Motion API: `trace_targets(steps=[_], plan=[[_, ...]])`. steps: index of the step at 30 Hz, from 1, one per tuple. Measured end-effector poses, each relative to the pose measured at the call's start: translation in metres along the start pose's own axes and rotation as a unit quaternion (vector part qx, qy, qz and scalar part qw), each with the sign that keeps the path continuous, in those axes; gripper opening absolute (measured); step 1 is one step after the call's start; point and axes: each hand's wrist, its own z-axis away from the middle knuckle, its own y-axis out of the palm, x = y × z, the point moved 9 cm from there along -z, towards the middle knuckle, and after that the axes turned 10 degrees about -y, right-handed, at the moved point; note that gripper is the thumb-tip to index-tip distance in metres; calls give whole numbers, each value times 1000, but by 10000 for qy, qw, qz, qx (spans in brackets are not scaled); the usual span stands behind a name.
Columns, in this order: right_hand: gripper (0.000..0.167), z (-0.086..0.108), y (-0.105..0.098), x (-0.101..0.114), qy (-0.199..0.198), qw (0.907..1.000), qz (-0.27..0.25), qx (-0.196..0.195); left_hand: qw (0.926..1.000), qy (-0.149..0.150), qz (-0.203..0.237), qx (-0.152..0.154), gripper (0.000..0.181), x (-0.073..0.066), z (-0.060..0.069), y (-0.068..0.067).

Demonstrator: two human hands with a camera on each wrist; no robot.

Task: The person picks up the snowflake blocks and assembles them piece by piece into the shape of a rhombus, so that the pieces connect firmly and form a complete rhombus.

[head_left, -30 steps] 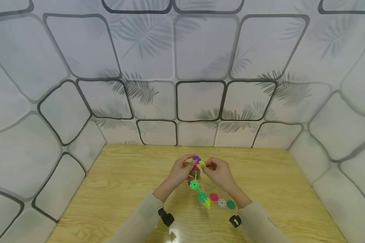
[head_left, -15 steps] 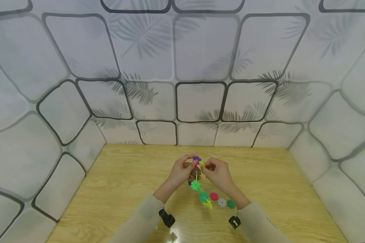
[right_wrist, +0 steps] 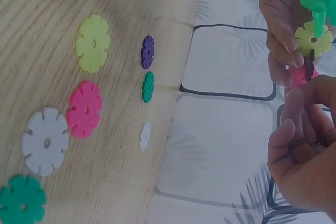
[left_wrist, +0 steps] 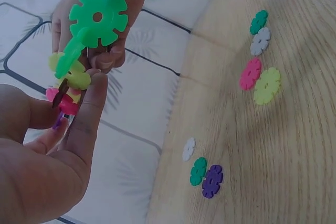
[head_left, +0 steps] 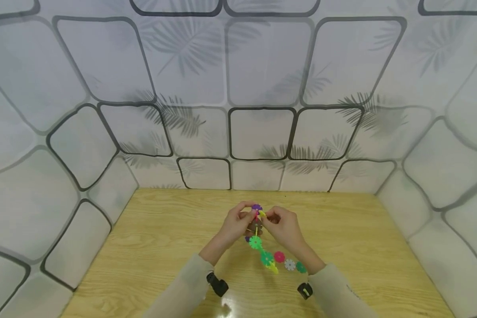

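In the head view my left hand [head_left: 233, 224] holds a chain of interlocking flower-shaped plastic discs by its upper end. At that end are a purple disc [head_left: 256, 207] and a pink one, partly covered by fingers. My right hand [head_left: 285, 226] pinches a small yellow disc [head_left: 262, 213] against the pink one. Below the fingers hang a brown disc [head_left: 255, 226], a bright green disc [head_left: 255, 242] and a teal-green disc [head_left: 266, 258]. The left wrist view shows the green disc [left_wrist: 98, 17] linked to a pale yellow one [left_wrist: 76, 75], close to my left fingertips.
Loose discs lie flat on the wooden table [head_left: 163, 247]: yellow [right_wrist: 93, 44], pink [right_wrist: 84, 109], white [right_wrist: 45, 141] and green [right_wrist: 22, 201] near my right forearm. Farther left lie purple [left_wrist: 212, 181], green [left_wrist: 198, 171] and white [left_wrist: 189, 149] ones. Patterned cloth walls [head_left: 262, 132] surround the table.
My right hand and the yellow disc have shifted slightly left, toward the left hand. The hanging part of the chain has swung a little to the right. Both grips stay the same.
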Motion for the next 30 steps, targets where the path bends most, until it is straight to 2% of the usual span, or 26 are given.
trace_targets(steps=[5, 13, 23, 30], plan=[[6, 1, 1, 4, -62, 9999, 40, 94, 9999, -117, -10, -71, 37, 1, 0, -3], [12, 7, 2, 1, -7, 9988, 2, 492, 9996, -125, 98, -231, 37, 5, 0, -11], [14, 13, 2, -40, 700, 9950, 178, 685, 9993, -111, 299, -217, 37, 2, 4, -13], [19, 13, 6, -60, 833, 9931, 279, 773, 9989, -177, 351, -266, 36, 5, 2, -14]])
